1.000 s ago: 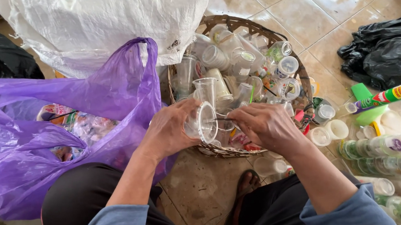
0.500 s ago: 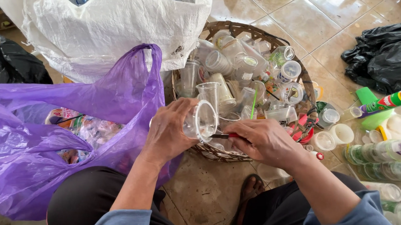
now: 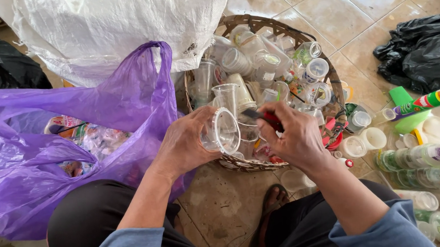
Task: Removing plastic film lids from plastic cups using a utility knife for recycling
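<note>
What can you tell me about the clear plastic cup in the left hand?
The clear plastic cup is thin, see-through and looks empty, with a rolled rim around its wide mouth. It lies tipped on its side, mouth turned right toward the right hand. The left hand wraps its body from the left, fingers around the wall. It sits just above the near edge of the woven basket, in front of other clear cups piled there. Whether it touches those cups cannot be told.

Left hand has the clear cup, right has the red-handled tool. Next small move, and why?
Probably bring the red-handled tool in the right hand across to the rim of the clear plastic cup. The left hand holds the cup on its side, mouth toward the tool, over the wicker basket, and the tool's tip sits just short of the rim.
</note>
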